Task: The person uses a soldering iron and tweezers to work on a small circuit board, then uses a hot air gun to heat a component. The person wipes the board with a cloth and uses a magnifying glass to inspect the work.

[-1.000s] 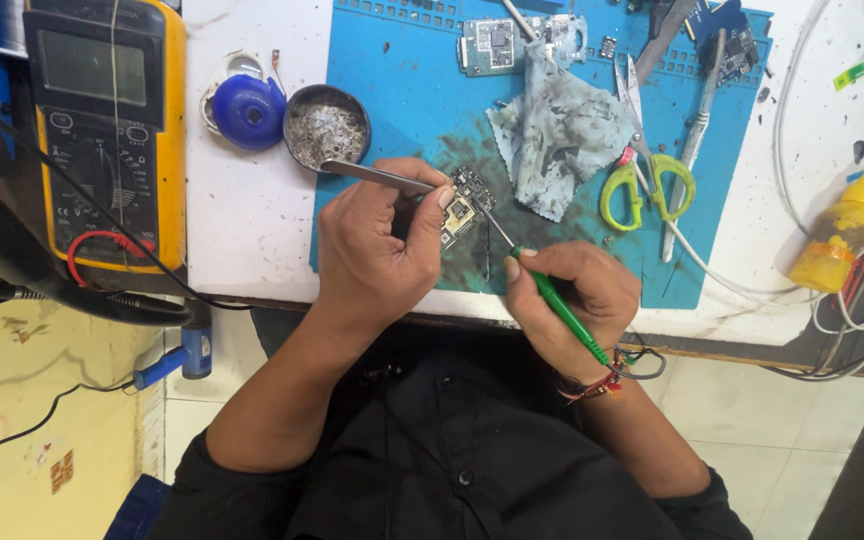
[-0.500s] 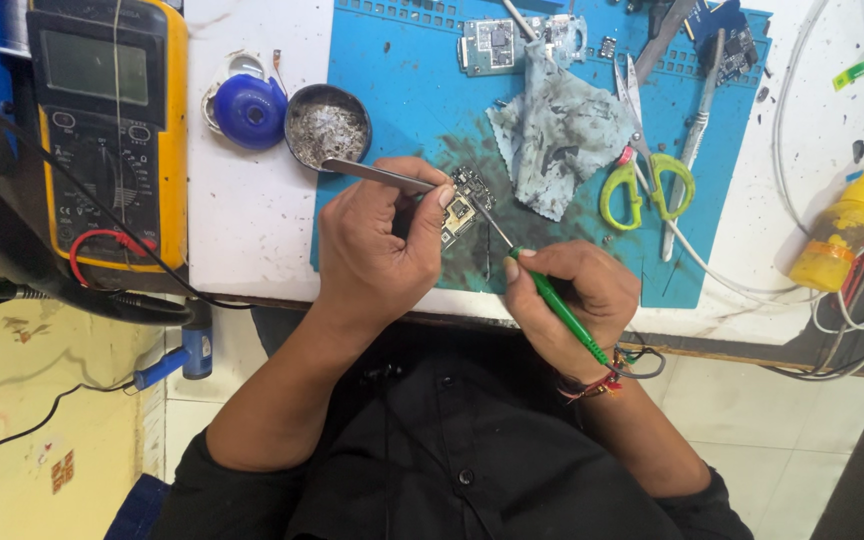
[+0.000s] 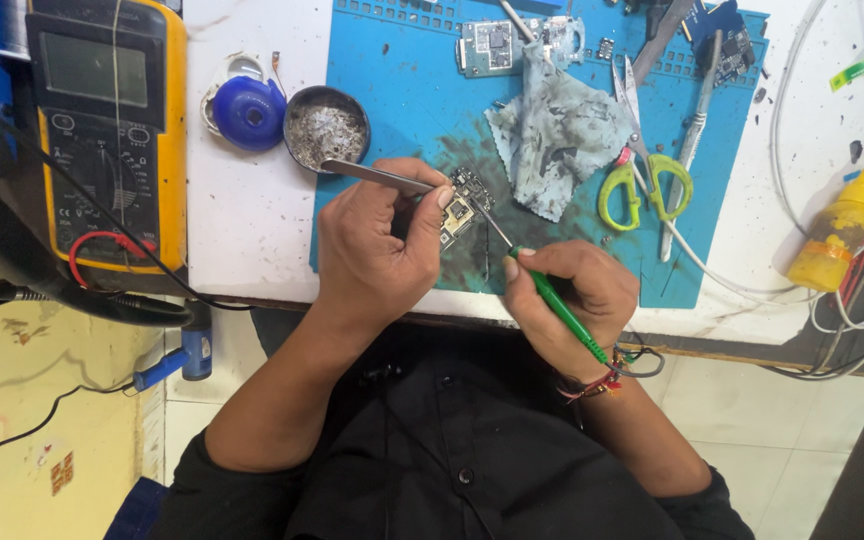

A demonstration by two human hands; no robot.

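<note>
Head view, left hand (image 3: 377,240), tweezers (image 3: 377,176), board (image 3: 460,205) unmoved

Bright, even light falls from overhead on the white bench (image 3: 252,230) and blue mat (image 3: 412,80). Shadows are soft and short. The frame is sharp throughout, with slight wide-angle bending at the edges.

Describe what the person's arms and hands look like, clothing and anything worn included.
Both forearms are bare, with black shirt sleeves pushed up near the elbows. The left hand wears nothing visible. The right hand has a red and yellow thread band at its wrist.
</note>
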